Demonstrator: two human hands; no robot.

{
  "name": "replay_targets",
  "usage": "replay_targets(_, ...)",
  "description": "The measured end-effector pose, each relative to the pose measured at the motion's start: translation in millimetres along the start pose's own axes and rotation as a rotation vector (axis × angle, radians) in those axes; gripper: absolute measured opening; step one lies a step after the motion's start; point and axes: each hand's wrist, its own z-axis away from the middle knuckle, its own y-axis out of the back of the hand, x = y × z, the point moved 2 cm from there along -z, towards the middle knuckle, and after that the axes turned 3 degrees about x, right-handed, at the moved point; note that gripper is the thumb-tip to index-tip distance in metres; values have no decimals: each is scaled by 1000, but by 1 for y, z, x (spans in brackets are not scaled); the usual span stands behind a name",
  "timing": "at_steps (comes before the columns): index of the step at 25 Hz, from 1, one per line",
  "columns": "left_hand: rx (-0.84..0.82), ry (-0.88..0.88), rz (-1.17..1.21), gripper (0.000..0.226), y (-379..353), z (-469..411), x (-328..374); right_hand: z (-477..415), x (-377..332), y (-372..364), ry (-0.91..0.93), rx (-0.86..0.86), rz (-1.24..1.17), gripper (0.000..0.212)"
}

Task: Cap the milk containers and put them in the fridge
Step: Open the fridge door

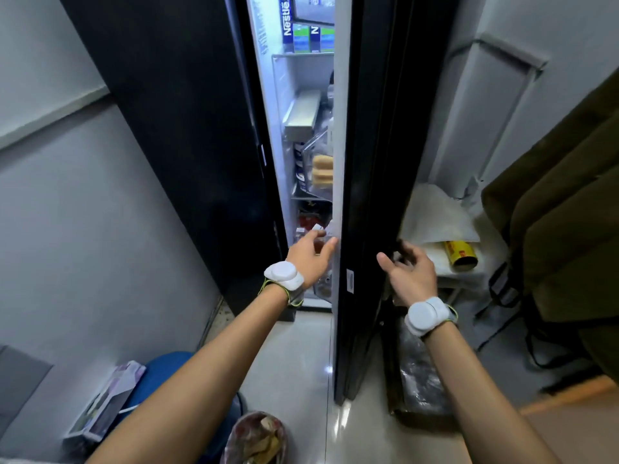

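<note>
Both arms reach forward. The left hand (310,259) stretches with straight fingers into the gap of the fridge (301,72), its thumb against the edge of the half-open door (368,162). The right hand (410,272) hovers at the door's outer face, fingers loosely curled, holding nothing. A glossy floor (294,356) lies below. Blue-green cartons (303,36) stand on the top shelf; I cannot tell whether they are the milk.

I am seeing a yellow cylindrical container (460,257) lying on a small white table (469,279) beside a crumpled white bag (438,216), an olive-green cloth (569,212) hanging at right, and a round blue stool (174,370) standing near a bag-lined waste bin (258,437).
</note>
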Motion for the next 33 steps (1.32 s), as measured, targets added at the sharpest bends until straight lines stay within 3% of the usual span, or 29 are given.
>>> replay_targets(4,-132,-105,-22,28,-24,-1,11,1,1,26,-2,80,34,48)
replay_targets(16,-296,-148,67,29,-79,22,55,-14,13,91,-47,196,96,41)
replay_targets(27,-190,-109,45,31,-101,44,72,-16,21,116,10,111,111,42)
replay_targets(33,-114,-76,5,28,-86,62,71,8,40,123,-115,168,18,36)
